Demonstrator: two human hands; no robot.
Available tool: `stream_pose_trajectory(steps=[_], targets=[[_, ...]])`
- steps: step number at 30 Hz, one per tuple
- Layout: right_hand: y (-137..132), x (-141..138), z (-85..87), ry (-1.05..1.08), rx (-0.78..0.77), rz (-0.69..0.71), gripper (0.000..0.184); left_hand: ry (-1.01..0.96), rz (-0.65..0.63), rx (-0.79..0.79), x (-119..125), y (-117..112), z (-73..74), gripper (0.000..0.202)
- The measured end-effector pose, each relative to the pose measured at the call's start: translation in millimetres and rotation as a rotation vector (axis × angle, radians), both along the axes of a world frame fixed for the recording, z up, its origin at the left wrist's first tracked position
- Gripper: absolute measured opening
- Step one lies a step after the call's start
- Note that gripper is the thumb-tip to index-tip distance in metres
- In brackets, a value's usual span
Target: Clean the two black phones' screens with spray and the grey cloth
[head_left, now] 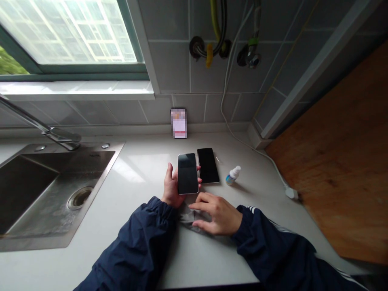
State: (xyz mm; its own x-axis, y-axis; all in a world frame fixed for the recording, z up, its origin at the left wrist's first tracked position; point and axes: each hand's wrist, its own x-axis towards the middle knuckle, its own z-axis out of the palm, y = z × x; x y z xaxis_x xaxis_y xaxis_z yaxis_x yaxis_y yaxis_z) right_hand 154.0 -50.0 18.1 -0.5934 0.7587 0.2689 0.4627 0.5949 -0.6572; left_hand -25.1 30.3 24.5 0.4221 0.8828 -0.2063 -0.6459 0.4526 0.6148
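Your left hand [171,186] supports a black-screened smartphone [188,173] from beneath, fingers [199,181] curled around its right edge. Your right hand [216,214] lies on a grey cloth [189,216], fingers [202,205] pressed together. A second smartphone [208,165] and a small white-capped bottle [233,176] stand further right on the counter [145,182].

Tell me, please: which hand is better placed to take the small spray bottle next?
Probably the right hand: it rests on the grey cloth and holds no phone, and the spray bottle stands nearer to it. The left hand is holding up the phone.
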Motion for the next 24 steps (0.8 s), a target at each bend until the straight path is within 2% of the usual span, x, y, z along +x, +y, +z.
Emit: stream_pose_trajectory(steps=[2, 5, 7, 10, 16, 21, 24], targets=[[0, -1, -1.3, -0.026, 0.014, -0.013, 0.038, -0.002, -0.003, -0.005, 0, 0, -0.3, 0.082], [1, -3, -4.9, -0.045, 0.028, -0.01, 0.021, -0.004, -0.003, -0.008, 0, 1, -0.6, 0.08], [0, -5, -5.6, -0.046, 0.036, -0.016, 0.023, -0.013, -0.004, -0.007, 1, 1, -0.9, 0.08], [-3, -11, -2.1, -0.06, -0.001, -0.051, 0.015, -0.025, -0.011, -0.01, 1, 1, -1.2, 0.079], [-13, -29, 4.0, -0.236, -0.026, -0.102, 0.017, -0.007, -0.02, -0.021, 2, 1, 0.4, 0.078], [-16, -33, 0.7, -0.206, -0.02, -0.085, 0.01, -0.03, -0.021, -0.007, 2, 1, 0.4, 0.077], [-16, -32, 1.3, -0.114, -0.012, -0.051, 0.006, -0.041, -0.027, -0.006, 2, 1, 0.0, 0.078]])
